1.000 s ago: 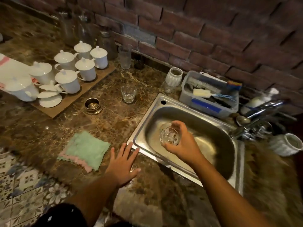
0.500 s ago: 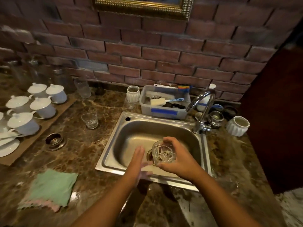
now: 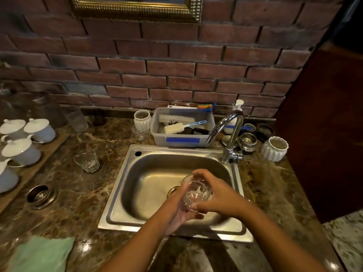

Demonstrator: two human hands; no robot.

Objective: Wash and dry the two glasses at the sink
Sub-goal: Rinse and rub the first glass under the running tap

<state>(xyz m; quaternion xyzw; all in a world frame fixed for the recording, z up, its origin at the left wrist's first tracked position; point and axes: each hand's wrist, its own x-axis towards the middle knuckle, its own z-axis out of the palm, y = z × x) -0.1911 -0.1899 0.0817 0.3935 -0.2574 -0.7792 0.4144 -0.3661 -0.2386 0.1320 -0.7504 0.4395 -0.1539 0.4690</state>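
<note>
A clear glass [image 3: 196,192] is held over the steel sink [image 3: 125,193], just right of the drain. My right hand [image 3: 220,195] grips it from the right, fingers over the rim and thumb under the base. From below and the left, my left hand [image 3: 176,209] cups the same glass. A second clear glass [image 3: 87,160] stands upright on the marble counter left of the sink. The chrome tap [image 3: 230,134] at the sink's back right corner shows no running water.
A grey tub [image 3: 182,141] with brushes sits behind the sink, white ribbed cups [image 3: 142,120] [image 3: 274,148] beside it. A green cloth [image 3: 41,254] lies at the front left. White lidded cups on a wooden board [image 3: 45,152] fill the left; a metal ring [image 3: 40,195] lies near.
My left hand left the counter edge, crossed into the sink and now cups the glass. The view swung right and up, centring the sink.
</note>
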